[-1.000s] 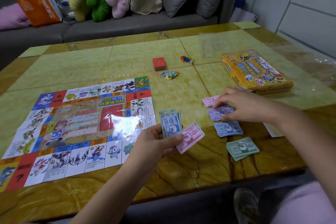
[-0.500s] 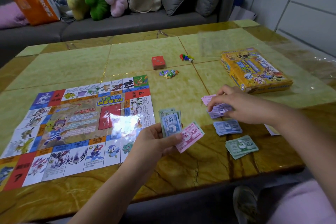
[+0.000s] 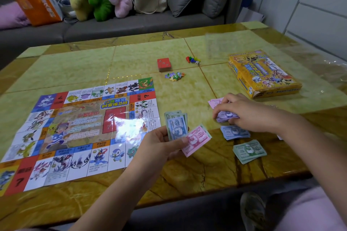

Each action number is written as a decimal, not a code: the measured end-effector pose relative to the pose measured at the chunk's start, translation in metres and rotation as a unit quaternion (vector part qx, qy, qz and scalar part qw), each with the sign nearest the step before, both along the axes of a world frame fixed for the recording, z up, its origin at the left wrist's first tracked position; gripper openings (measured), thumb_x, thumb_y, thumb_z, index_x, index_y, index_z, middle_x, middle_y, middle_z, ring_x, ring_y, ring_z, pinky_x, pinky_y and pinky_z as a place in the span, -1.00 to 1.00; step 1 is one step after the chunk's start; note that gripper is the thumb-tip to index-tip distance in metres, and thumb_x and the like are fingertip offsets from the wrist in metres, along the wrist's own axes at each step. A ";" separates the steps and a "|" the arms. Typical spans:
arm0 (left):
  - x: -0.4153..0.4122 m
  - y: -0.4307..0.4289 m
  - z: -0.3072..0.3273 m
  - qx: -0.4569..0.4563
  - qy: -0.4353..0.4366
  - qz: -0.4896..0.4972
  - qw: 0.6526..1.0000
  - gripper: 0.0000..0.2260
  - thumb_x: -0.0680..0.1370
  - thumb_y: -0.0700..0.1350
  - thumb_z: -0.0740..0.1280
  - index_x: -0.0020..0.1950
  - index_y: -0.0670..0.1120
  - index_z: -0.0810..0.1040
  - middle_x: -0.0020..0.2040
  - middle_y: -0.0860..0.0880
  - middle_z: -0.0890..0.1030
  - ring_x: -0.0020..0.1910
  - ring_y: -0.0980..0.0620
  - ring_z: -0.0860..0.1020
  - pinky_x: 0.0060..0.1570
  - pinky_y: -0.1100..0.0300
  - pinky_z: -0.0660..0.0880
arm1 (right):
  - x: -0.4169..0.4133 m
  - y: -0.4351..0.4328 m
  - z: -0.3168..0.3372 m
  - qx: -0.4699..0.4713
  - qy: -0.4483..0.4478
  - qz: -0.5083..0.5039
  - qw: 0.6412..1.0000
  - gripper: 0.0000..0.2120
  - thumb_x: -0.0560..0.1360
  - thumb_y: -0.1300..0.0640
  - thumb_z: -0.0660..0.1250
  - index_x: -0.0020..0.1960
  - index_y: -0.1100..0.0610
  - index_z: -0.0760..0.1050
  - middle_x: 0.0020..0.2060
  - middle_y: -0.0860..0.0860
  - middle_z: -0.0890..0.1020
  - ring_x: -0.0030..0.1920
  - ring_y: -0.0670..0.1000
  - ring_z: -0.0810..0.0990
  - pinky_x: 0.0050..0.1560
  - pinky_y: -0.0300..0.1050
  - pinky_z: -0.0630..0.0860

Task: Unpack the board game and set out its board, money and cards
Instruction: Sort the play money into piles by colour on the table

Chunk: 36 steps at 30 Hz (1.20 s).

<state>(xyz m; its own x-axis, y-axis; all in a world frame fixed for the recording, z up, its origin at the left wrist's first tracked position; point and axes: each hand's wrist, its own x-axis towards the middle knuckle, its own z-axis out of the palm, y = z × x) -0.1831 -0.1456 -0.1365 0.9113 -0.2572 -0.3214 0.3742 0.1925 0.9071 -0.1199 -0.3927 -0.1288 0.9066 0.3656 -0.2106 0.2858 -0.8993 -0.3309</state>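
The board (image 3: 80,131) lies flat on the table (image 3: 75,65). The red card deck (image 3: 164,64) and pawns (image 3: 192,60) are out, near the game box (image 3: 262,75). Money sorting appears part done. Your left hand (image 3: 163,142) pinches a fan of unsorted notes (image 3: 185,132). Your right hand (image 3: 249,112), fingers curled, grips the purple note pile (image 3: 225,116), between the pink pile (image 3: 215,102) and blue pile (image 3: 232,132). The green pile (image 3: 248,151) lies nearest you. Left to do, by estimate: distribute the held notes.

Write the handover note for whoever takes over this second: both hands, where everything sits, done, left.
Left hand holds a fan of notes, blue 500 and pink 1000 showing. Right hand pinches the purple pile.
Board lies flat at left; red card deck, pawns, game box beyond. Pink pile, blue pile, green pile lie around the right hand.
Done: board, cards out. Left: sort held notes onto piles.
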 end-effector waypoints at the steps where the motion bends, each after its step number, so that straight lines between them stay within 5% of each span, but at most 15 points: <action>1: 0.000 0.000 0.000 -0.001 0.000 0.001 1.000 -0.75 0.37 -0.28 0.41 0.04 -0.17 0.58 -0.07 -0.15 0.70 -0.07 -0.07 0.68 -0.24 0.24 0.61 | 0.000 -0.001 0.000 0.000 0.003 0.001 1.000 -0.60 0.54 0.30 0.26 0.12 -0.21 0.48 0.12 -0.18 0.32 0.21 -0.14 0.21 0.18 -0.13 0.26; 10: 0.000 0.000 -0.001 0.000 -0.003 0.001 1.000 -0.77 0.38 -0.30 0.40 0.03 -0.17 0.59 -0.08 -0.15 0.70 -0.08 -0.07 0.68 -0.24 0.24 0.61 | 0.003 -0.004 0.003 0.005 0.030 0.000 1.000 -0.58 0.53 0.25 0.29 0.08 -0.30 0.46 0.12 -0.15 0.37 0.20 -0.10 0.25 0.25 0.02 0.32; 16: 0.001 0.000 -0.001 0.003 -0.004 0.000 1.000 -0.69 0.30 -0.23 0.42 0.04 -0.17 0.59 -0.07 -0.15 0.70 -0.09 -0.06 0.69 -0.25 0.25 0.60 | 0.005 -0.006 0.002 0.016 0.034 0.003 0.999 -0.62 0.52 0.21 0.33 0.17 -0.25 0.47 0.11 -0.17 0.34 0.19 -0.14 0.25 0.16 -0.12 0.29; 27: 0.001 -0.001 0.000 -0.006 0.003 0.003 1.000 -0.66 0.29 -0.24 0.42 0.06 -0.20 0.58 -0.07 -0.16 0.70 -0.09 -0.07 0.69 -0.27 0.26 0.60 | 0.005 -0.004 0.000 0.045 0.021 0.008 0.999 -0.70 0.54 0.13 0.33 -0.05 -0.32 0.47 0.06 -0.21 0.36 0.23 -0.12 0.28 0.27 -0.03 0.30; 32: 0.000 -0.001 -0.001 -0.010 0.003 0.019 1.000 -0.62 0.29 -0.24 0.43 0.11 -0.22 0.56 -0.04 -0.17 0.70 -0.06 -0.09 0.68 -0.21 0.23 0.62 | -0.007 0.011 0.015 0.174 -0.091 -0.051 0.979 -0.98 0.48 -0.03 0.37 -0.11 -0.12 0.54 -0.08 -0.16 0.52 -0.09 -0.24 0.50 -0.06 -0.23 0.38; 36: 0.000 -0.002 -0.002 -0.015 -0.010 0.057 0.998 -0.72 0.36 -0.31 0.41 0.06 -0.22 0.58 -0.07 -0.19 0.70 -0.09 -0.09 0.68 -0.20 0.21 0.62 | -0.032 0.044 0.022 0.324 0.044 -0.119 0.938 -0.52 0.20 -0.28 0.40 -0.15 0.11 0.59 -0.31 -0.04 0.66 -0.30 -0.06 0.65 -0.30 -0.22 0.55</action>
